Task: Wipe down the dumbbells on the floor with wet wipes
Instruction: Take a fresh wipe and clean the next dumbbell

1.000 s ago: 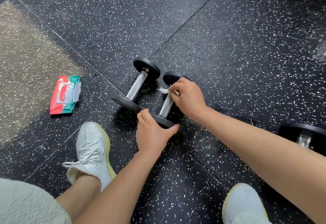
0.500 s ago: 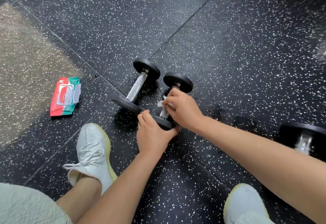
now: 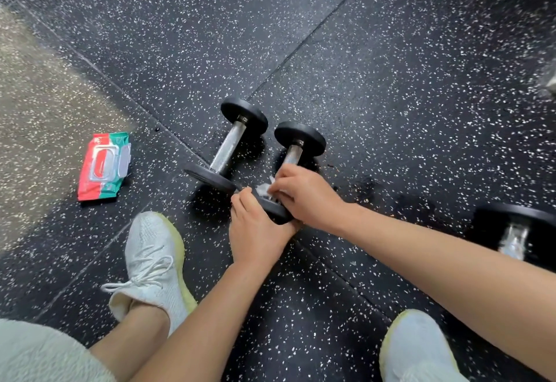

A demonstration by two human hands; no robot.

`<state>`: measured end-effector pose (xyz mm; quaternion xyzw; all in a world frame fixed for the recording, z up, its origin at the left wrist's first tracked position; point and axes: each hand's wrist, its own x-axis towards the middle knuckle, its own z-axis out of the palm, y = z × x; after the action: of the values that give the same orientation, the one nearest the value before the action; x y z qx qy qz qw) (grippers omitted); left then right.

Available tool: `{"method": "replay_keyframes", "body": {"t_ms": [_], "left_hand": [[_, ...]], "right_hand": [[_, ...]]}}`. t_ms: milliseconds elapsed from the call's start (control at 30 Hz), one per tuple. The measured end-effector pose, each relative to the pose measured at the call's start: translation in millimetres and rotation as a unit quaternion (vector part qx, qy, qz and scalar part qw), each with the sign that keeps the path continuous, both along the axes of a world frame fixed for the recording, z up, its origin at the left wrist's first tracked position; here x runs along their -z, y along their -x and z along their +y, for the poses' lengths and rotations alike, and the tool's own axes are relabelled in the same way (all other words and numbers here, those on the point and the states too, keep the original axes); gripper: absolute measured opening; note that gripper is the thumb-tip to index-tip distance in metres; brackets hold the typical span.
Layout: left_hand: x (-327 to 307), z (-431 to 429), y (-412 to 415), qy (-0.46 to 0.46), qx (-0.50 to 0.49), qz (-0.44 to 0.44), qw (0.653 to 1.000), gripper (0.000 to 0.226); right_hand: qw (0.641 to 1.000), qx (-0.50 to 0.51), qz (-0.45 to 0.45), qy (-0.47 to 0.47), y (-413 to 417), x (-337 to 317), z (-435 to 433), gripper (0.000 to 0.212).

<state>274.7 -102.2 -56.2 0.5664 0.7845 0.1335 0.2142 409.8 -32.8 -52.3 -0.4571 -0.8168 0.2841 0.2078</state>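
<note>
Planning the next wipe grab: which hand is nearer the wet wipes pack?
Left. The left hand grips the dumbbell by its near plate, right of the wet wipes pack. The right hand, holding a wipe on the same dumbbell's handle, is farther right.

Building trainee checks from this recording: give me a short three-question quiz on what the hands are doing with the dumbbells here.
1. True or false: the right hand holds a wet wipe against the dumbbell, at the near end of its handle.
2. What does the left hand grip? A) the wet wipe B) that dumbbell's near plate C) its handle
3. Fill in: the wipes pack lies to the person's ___.
Key: 1 true; 2 B; 3 left.
</note>
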Motion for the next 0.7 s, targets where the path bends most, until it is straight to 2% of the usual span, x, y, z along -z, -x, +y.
{"method": "replay_keyframes", "body": {"t_ms": [100,233,333,433,533,633,700], "left_hand": [[0,-2,-1,-0.013,0.006,0.014,1.0,0.125],[0,-3,-2,-0.011,0.012,0.029,0.999,0.122],[0,-3,-2,-0.013,0.013,0.029,0.999,0.122],[1,-2,-1,-0.013,0.009,0.017,1.0,0.123],[1,-3,-1,-0.016,0.011,0.02,1.0,0.123],[1,-5,-4,-0.025,0.014,0.039,0.999,0.121],[2,-6,-6,-0.027,0.021,0.044,0.998,0.12]], "right_hand": [[0.999,-0.031,-0.007,0.004,-8,-3,11,0.01],[0.992,0.087,-0.062,-0.071,-20,1,41,0.014],[0.979,0.137,-0.114,-0.101,-10,6,32,0.014],[0.988,0.072,-0.102,-0.09,-2,6,7,0.01],[0.99,-0.021,-0.111,-0.09,-11,5,1,0.02],[0.982,0.027,-0.149,-0.109,-21,5,24,0.024],[0.974,0.08,-0.178,-0.111,-21,1,39,0.017]]}}
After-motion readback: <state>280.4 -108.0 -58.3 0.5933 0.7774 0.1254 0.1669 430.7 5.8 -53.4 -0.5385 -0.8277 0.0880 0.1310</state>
